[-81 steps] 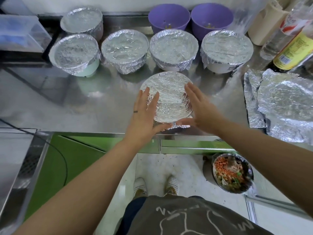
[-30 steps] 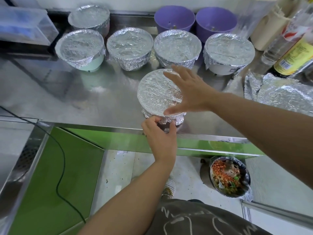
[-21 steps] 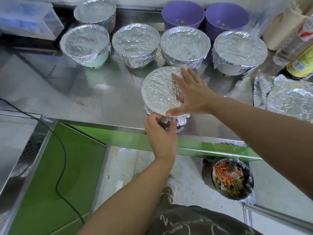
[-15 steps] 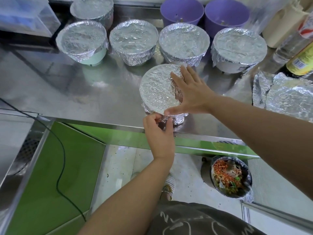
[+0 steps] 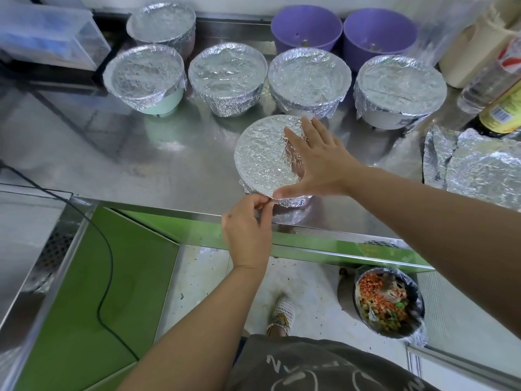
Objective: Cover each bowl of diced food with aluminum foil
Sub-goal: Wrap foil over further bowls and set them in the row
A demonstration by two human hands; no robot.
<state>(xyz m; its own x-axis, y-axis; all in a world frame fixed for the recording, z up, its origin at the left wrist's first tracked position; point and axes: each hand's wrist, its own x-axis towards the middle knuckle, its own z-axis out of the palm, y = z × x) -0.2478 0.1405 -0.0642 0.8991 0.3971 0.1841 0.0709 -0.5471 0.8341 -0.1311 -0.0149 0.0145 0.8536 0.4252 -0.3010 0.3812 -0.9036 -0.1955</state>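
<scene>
Crimping the last rim looks like the step you are on. The front bowl (image 5: 293,201) sits close to the near edge of the desk (image 5: 141,153), and its foil (image 5: 259,156) is stretched across the top. Your right hand (image 5: 318,165) lies on the right part of that top. Its grip is spread, with the fingers straight and pressing the sheet flat and the thumb along the near rim. Your left hand (image 5: 248,230) is just below that rim. Its grip pinches the loose foil edge between thumb and fingertips, probably to fold it down against the side.

Behind, five more bowls are wrapped: a row of four (image 5: 227,77) and a single bowl (image 5: 162,22) at the back left. Two purple bowls (image 5: 306,26) at the back stand uncovered. They seem to hold only a few bits, so you cannot tell whether they count. Spare sheets (image 5: 479,167) lie crumpled at the right of the desk, well apart from the front bowl, ready if they do.

So you are nearly done. What remains is the tuck around this rim, and perhaps the purple pair.
</scene>
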